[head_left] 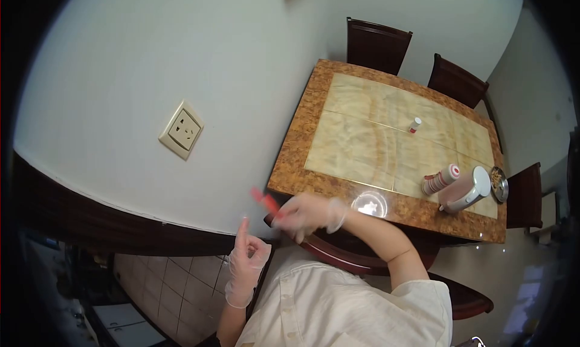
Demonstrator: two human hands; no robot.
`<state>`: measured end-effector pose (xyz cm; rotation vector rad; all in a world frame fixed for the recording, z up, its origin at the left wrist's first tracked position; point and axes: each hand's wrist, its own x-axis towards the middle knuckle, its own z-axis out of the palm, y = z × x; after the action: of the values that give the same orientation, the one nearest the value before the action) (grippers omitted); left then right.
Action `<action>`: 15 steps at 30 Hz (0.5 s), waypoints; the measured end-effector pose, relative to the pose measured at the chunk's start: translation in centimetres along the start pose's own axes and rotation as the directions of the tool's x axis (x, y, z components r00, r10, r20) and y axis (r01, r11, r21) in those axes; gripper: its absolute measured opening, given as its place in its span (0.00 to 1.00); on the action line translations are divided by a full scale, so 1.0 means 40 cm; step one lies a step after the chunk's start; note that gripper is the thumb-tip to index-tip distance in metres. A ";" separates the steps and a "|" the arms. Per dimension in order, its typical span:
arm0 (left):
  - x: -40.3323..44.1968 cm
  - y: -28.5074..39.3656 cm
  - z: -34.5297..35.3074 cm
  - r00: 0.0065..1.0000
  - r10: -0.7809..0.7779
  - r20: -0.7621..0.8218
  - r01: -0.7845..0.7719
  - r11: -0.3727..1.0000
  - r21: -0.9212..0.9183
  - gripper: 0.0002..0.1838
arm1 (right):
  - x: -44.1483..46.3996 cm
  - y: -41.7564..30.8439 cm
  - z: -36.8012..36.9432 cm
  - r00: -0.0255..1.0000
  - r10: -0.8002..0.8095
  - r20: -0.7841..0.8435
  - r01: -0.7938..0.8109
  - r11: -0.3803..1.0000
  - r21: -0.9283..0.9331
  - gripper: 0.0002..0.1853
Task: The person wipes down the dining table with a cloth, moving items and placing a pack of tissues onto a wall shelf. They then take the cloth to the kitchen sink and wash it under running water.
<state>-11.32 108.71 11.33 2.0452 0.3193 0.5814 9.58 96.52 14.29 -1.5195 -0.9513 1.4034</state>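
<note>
My right hand (305,214), in a clear plastic glove, is closed on a slim red object (266,203) blurred by motion, so its kind is unclear. That hand is between the wall and the table's near left corner. Lower and to the left, my left hand (246,263) wears a clear glove too. Its index finger points up toward the wall's lower edge, the thumb stands apart, and I see nothing held in it. A cream wall socket (181,130) is above and left of both hands, touched by neither.
On the marble-topped table (296,144) stand a small white-and-red bottle (415,125), a striped flask (441,179), a pink-and-white jug (464,193) and a metal dish (503,193) of small brown pieces. Dark wooden chairs (377,48) surround it. Floor tiles (181,295) show lower left.
</note>
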 end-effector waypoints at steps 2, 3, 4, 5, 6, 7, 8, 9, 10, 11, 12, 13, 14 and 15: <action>-0.005 -0.018 -0.004 1.000 -0.026 -0.004 0.025 0.998 -0.066 0.37 | 0.013 0.060 -0.119 0.964 0.022 -0.264 -0.062 0.988 -0.143 0.17; -0.011 -0.024 -0.006 0.999 -0.044 -0.009 0.043 0.994 -0.099 0.37 | 0.064 0.157 -0.200 0.913 0.013 -0.408 -0.153 0.938 -0.312 0.20; -0.018 -0.026 -0.006 0.997 -0.075 -0.007 0.074 0.991 -0.107 0.36 | 0.073 0.149 -0.251 0.849 0.281 -0.447 -0.459 0.811 -0.361 0.18; -0.025 -0.028 -0.006 0.994 -0.107 -0.003 0.106 0.988 -0.114 0.36 | 0.112 0.230 -0.292 0.834 0.253 -0.490 -0.522 0.648 -0.555 0.16; -0.029 -0.029 -0.006 0.991 -0.136 0.002 0.135 0.983 -0.120 0.35 | 0.172 0.337 -0.330 0.826 0.209 -0.524 -0.558 0.439 -0.704 0.15; -0.034 -0.026 -0.006 0.987 -0.159 0.016 0.159 0.984 -0.074 0.35 | 0.211 0.402 -0.347 0.821 0.216 -0.528 -0.568 0.387 -0.726 0.14; -0.040 -0.018 -0.010 0.983 -0.181 0.028 0.181 0.983 -0.026 0.34 | 0.244 0.456 -0.357 0.818 0.221 -0.532 -0.576 0.335 -0.746 0.14; -0.044 -0.012 -0.013 0.979 -0.201 0.040 0.200 0.979 0.025 0.33 | 0.264 0.479 -0.361 0.814 0.223 -0.536 -0.581 0.284 -0.763 0.14; -0.047 -0.010 -0.016 0.973 -0.228 0.031 0.226 0.973 0.049 0.33 | 0.284 0.499 -0.371 0.811 0.227 -0.539 -0.584 0.275 -0.763 0.15; -0.052 -0.008 -0.019 0.966 -0.256 0.023 0.253 0.964 0.075 0.33 | 0.300 0.506 -0.376 0.808 0.231 -0.541 -0.588 0.267 -0.763 0.15; -0.057 -0.007 -0.023 0.959 -0.284 0.015 0.281 0.954 0.101 0.33 | 0.315 0.515 -0.380 0.805 0.237 -0.543 -0.592 0.261 -0.763 0.16; -0.062 -0.008 -0.026 0.955 -0.296 -0.008 0.296 0.950 0.105 0.33 | 0.324 0.523 -0.387 0.797 0.240 -0.555 -0.605 0.303 -0.737 0.16; -0.067 -0.008 -0.029 0.951 -0.308 -0.030 0.309 0.945 0.107 0.33 | 0.327 0.529 -0.396 0.786 0.244 -0.568 -0.618 0.344 -0.707 0.16; -0.069 -0.009 -0.031 0.947 -0.316 -0.050 0.320 0.941 0.107 0.33 | 0.327 0.533 -0.403 0.773 0.248 -0.584 -0.632 0.382 -0.674 0.17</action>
<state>-14.32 108.57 10.78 2.0372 0.7022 0.4031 26.58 99.63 -9.94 -2.9086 -1.0562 0.8419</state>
